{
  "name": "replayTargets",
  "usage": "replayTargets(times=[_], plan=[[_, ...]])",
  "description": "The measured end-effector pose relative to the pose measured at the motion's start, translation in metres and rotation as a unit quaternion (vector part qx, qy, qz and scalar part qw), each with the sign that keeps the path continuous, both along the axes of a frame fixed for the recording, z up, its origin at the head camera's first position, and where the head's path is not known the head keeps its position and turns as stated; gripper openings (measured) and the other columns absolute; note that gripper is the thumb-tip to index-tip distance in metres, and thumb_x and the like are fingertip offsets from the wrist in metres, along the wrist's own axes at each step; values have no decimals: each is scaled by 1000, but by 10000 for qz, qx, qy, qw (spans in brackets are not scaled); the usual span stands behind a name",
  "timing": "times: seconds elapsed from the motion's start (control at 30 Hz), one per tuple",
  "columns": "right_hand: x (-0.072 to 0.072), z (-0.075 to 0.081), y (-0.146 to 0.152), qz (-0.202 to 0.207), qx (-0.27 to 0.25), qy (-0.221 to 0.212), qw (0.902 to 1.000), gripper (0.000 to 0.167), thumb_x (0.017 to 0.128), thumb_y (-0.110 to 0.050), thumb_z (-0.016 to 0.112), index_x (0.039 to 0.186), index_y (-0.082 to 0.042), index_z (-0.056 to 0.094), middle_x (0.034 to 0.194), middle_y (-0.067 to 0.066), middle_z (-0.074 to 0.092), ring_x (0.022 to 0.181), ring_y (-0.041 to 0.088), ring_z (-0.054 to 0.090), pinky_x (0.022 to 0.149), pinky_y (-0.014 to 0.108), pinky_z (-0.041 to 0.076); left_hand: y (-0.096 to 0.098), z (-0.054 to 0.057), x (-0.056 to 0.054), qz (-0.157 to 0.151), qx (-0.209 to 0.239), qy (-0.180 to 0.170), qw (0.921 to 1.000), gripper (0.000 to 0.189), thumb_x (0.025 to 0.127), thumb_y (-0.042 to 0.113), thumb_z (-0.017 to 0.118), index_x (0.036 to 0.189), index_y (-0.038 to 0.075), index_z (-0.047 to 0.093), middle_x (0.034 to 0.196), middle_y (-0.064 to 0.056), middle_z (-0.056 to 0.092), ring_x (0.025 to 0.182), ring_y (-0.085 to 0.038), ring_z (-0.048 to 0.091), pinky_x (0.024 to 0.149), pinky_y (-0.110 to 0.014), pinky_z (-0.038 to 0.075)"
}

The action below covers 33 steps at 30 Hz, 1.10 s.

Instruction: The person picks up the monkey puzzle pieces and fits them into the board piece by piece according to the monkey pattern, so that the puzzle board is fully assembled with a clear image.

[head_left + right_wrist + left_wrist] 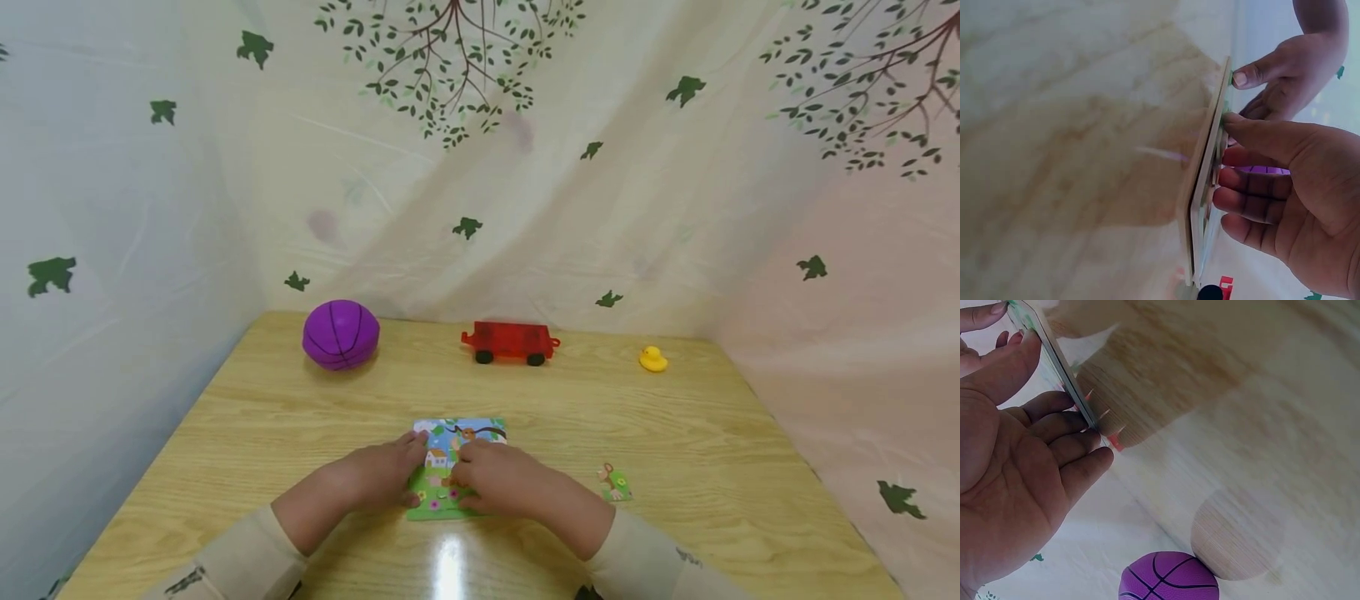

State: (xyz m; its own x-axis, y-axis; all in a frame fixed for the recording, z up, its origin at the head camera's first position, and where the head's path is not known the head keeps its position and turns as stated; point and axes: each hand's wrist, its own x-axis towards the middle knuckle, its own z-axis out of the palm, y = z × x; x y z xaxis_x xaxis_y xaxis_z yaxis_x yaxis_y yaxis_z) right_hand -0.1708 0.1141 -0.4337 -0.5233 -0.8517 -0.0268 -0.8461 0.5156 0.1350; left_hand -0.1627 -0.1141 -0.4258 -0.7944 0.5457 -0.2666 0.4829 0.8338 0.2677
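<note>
A square picture puzzle board (422, 510) with a house, flowers and blue sky lies flat on the table in the head view. My left hand (384, 473) rests on its left edge, the fingers fairly straight and the thumb near the front corner. My right hand (501, 477) lies over the board's right half and hides part of the picture; its fingertips and thumb touch the surface. The right wrist view shows the board (1194, 194) edge-on, both thumbs against its face. A loose puzzle piece (617, 483) with a yellow flower lies to the right.
Along the back of the wooden table (720, 433) are a purple ball (341, 335), a red toy wagon (513, 342) and a yellow rubber duck (653, 359). A pale cloth (540, 267) with leaf and branch prints stands behind the table and at both sides.
</note>
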Motion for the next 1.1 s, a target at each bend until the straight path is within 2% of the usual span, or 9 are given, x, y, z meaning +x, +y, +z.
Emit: replayTargets(times=[0.17,0.3,0.4,0.43,0.57,0.63,0.73,0.93,1.1], plan=[[2,1,-4,-50,122,-4,9999,23,89,-44,69,100,-23,70,89,-11,54,80,6,48,71,19,47,-1,0,0,-2,-3,20,10000,76,86,40,72,144,2,40,157,-19,32,143,-36,35,111,-48,42],[6,1,-5,-141,176,-50,9997,20,91,-40,68,102,-23,71,92,-9,55,85,6,50,81,21,51,-1,0,0,-32,-1,32,10000,75,86,40,73,142,3,41,157,-19,32,143,-36,35,111,-49,42],[8,2,-5,-84,181,-10,9998,19,92,-37,67,104,-23,71,94,-9,55,88,6,52,93,24,52,-1,-1,1,-42,-11,65,10000,75,85,41,73,142,3,42,157,-19,32,143,-36,36,110,-49,43],[9,2,-4,-54,151,-16,9999,19,93,-37,67,105,-23,72,95,-9,57,88,7,52,93,25,52,-1,0,1,-45,-12,77,10000,75,85,40,73,142,2,42,157,-19,33,142,-37,36,110,-49,43],[8,5,7,71,-125,-385,9992,24,95,-34,65,114,-21,72,107,-7,62,97,8,56,94,24,51,-1,-1,1,-44,18,83,10000,74,86,40,72,142,2,41,157,-20,32,141,-37,38,109,-49,44],[5,6,16,6,-325,-647,9974,26,96,-33,64,117,-20,70,110,-7,62,98,8,56,88,22,52,0,-1,1,-59,40,75,9999,74,86,39,72,142,2,41,157,-20,32,141,-38,39,110,-49,43],[0,9,36,-364,-585,-1079,9918,30,96,-32,64,122,-17,67,111,-5,62,101,10,56,88,24,52,-1,-1,1,-57,63,53,9999,76,86,39,72,144,2,39,158,-20,30,141,-38,38,111,-49,42],[-8,14,90,-1625,-723,-1451,9733,45,93,-31,68,132,-12,60,123,4,59,116,23,55,99,42,51,-1,0,2,-9,82,-35,10000,79,87,39,72,147,3,36,159,-19,29,141,-37,38,111,-49,42],[-7,24,135,-2701,-601,-1713,9456,68,81,-33,80,138,-7,53,131,12,54,121,34,52,100,52,48,-1,1,3,-21,51,-16,10000,79,87,39,71,148,2,36,158,-19,30,142,-37,37,112,-48,40]])
